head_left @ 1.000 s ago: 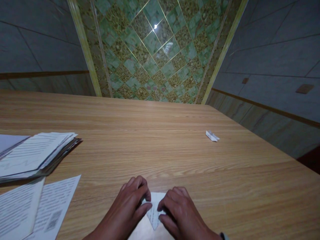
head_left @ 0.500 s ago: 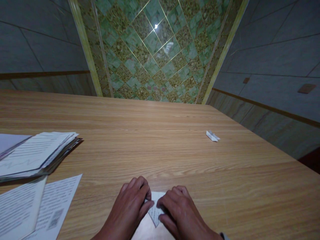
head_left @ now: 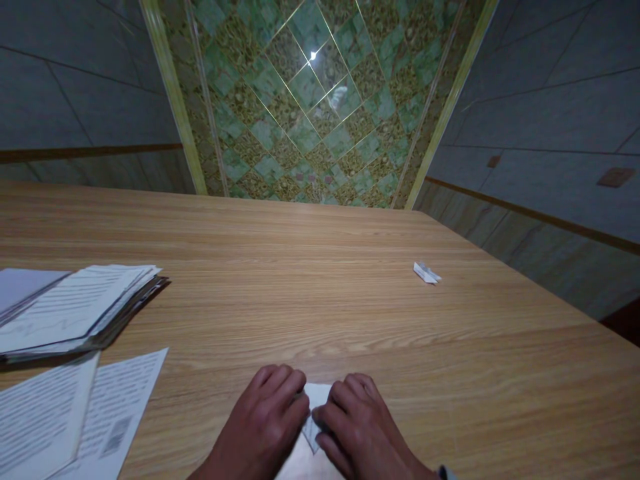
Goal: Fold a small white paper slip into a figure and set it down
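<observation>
A small folded paper [head_left: 317, 395] with print on it lies at the near middle of the table, its lower corner pointing toward me. My left hand [head_left: 273, 417] is closed over the paper's left side, fingers curled and thumb pressed inward. On the opposite side my right hand [head_left: 357, 420] has its fingers bent and pinching the right part. Only a strip of paper shows between the two hands; both side edges are hidden under the fingers.
On the wooden table [head_left: 280, 287], a stack of papers [head_left: 85, 303] lies at the left. Nearer me are printed sheets [head_left: 127, 400], one with a barcode. A small folded paper piece [head_left: 427, 273] sits far right. The table's right edge slants away beside the wall.
My left hand has rolled inward, with its fingers more curled and its thumb tucked closer to the paper. My right hand has stayed almost in place.
</observation>
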`<state>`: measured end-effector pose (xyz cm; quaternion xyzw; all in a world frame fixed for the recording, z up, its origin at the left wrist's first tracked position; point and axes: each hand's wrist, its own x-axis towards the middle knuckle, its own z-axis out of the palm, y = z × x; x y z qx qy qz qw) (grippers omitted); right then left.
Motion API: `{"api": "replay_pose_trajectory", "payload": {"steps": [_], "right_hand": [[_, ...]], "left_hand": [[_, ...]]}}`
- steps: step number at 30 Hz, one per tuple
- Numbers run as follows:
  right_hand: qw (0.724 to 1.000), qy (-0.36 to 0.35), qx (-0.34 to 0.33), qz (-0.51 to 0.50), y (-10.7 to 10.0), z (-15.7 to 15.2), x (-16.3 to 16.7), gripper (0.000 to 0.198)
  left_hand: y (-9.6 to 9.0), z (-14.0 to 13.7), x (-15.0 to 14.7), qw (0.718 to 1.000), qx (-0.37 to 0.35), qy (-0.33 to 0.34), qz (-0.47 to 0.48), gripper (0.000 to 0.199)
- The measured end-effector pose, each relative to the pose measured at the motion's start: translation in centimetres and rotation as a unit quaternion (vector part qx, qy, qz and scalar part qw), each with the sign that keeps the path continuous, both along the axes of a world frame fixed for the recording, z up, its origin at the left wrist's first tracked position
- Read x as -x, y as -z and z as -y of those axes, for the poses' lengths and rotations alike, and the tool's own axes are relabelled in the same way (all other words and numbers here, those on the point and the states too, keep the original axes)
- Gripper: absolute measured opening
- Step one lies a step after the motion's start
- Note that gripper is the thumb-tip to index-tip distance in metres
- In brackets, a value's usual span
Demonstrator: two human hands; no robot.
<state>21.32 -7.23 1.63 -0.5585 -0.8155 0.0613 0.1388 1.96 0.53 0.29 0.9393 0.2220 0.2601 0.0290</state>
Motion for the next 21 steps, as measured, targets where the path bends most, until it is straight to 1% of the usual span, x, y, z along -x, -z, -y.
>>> {"api": "replay_pose_trajectory", "payload": {"steps": [3, 6, 8, 9, 11, 15, 17, 21], "right_hand": [[1.000, 0.004, -0.004, -0.004, -0.1, 0.0, 0.0, 0.007], [1.000, 0.004, -0.003, -0.010, -0.4, 0.1, 0.1, 0.005], [1.000, 0.010, 0.004, -0.013, -0.6, 0.2, 0.1, 0.005], [1.000, 0.013, 0.008, -0.015, -0.7, 0.2, 0.1, 0.005], [0.999, 0.018, 0.017, -0.020, -0.8, 0.3, 0.0, 0.005], [0.998, 0.029, 0.038, -0.050, -0.8, 0.2, -0.4, 0.011], [0.995, 0.040, 0.053, -0.077, -0.7, 0.1, -0.6, 0.016], [0.980, 0.084, 0.083, -0.159, -0.7, -0.1, -0.8, 0.028]], "left_hand": [[-0.4, 0.6, 0.5, 0.998, -0.041, 0.041, 0.009, 0.030], [-0.6, 0.9, 1.7, 0.988, -0.140, 0.063, -0.003, 0.037], [-0.7, 1.0, 2.6, 0.976, -0.204, 0.074, -0.031, 0.036], [-0.7, 0.9, 3.0, 0.971, -0.222, 0.077, -0.047, 0.034], [-0.7, 0.8, 3.7, 0.967, -0.237, 0.073, -0.063, 0.030], [-0.3, 0.5, 4.2, 0.965, -0.247, 0.068, -0.065, 0.033], [0.3, 0.5, 4.3, 0.964, -0.251, 0.060, -0.066, 0.034], [2.3, 0.6, 4.5, 0.964, -0.255, 0.045, -0.058, 0.035]]}}
